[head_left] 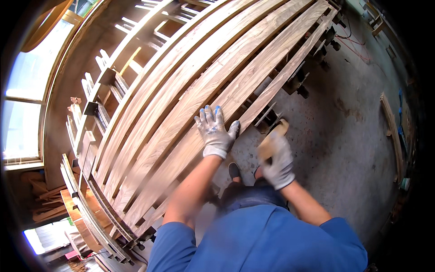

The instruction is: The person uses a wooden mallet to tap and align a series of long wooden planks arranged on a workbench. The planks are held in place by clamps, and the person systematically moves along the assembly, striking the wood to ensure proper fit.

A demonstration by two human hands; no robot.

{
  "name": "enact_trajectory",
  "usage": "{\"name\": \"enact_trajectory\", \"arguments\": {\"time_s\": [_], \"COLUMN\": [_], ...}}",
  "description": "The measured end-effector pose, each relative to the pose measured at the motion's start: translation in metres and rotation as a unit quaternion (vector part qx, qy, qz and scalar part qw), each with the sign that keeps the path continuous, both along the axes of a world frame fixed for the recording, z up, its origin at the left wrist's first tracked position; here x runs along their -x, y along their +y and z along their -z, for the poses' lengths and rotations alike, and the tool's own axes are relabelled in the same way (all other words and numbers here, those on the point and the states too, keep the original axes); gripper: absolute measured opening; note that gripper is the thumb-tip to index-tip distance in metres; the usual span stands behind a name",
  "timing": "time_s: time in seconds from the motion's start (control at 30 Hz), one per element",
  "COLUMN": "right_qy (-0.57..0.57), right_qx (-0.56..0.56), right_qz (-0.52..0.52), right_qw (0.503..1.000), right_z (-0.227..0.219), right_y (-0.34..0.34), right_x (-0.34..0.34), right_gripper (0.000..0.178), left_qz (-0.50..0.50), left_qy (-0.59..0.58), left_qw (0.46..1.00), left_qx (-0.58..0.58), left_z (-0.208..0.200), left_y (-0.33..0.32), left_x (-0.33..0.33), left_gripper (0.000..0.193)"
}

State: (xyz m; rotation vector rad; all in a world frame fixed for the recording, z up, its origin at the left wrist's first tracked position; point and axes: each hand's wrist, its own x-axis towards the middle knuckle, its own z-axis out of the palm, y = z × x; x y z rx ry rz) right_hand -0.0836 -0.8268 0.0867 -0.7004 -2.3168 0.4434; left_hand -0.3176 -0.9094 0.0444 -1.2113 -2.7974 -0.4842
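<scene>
My left hand (214, 133), in a grey-white work glove with blue marks at the fingertips, lies flat with its fingers spread on a long wooden board (244, 90). That board is one of several set side by side with narrow gaps on a clamping rack. My right hand (277, 163), also gloved, is raised beside the near edge of the boards. Its fingers are closed round a tan wooden block (273, 139), blurred by motion; whether it has a handle I cannot make out. Just beyond it, a dark metal clamp (268, 121) juts from under the outermost board (290, 72).
More clamps (298, 84) stick out along the rack's right side. Metal bars (106, 77) rise at its left, near a bright window (27, 109). Grey concrete floor (335, 136) lies on the right, with a red cord (355, 47) and a long plank (392, 136) farther off.
</scene>
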Motion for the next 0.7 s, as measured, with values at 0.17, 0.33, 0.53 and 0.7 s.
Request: {"name": "enact_trajectory", "arguments": {"time_s": [0.17, 0.33, 0.53, 0.7], "right_qy": [-0.613, -0.102, 0.192, 0.346], "right_qx": [0.29, 0.563, 0.617, 0.687], "right_qz": [-0.167, 0.128, 0.269, 0.104], "right_qw": [0.716, 0.81, 0.714, 0.63], "right_z": [0.096, 0.225, 0.148, 0.097], "right_y": [-0.058, 0.042, 0.11, 0.13], "right_x": [-0.019, -0.089, -0.029, 0.002], "right_gripper": [0.04, 0.039, 0.056, 0.077], "left_qz": [0.003, 0.013, 0.003, -0.005], "left_qy": [-0.012, -0.015, -0.01, -0.017], "left_qw": [1.0, 1.0, 0.999, 0.998], "left_qx": [0.001, -0.004, 0.03, 0.054], "left_z": [-0.006, -0.008, 0.002, -0.008], "left_y": [-0.003, 0.003, -0.001, -0.002], "left_x": [-0.001, 0.0, 0.0, -0.001], "left_gripper": [0.086, 0.088, 0.09, 0.09]}}
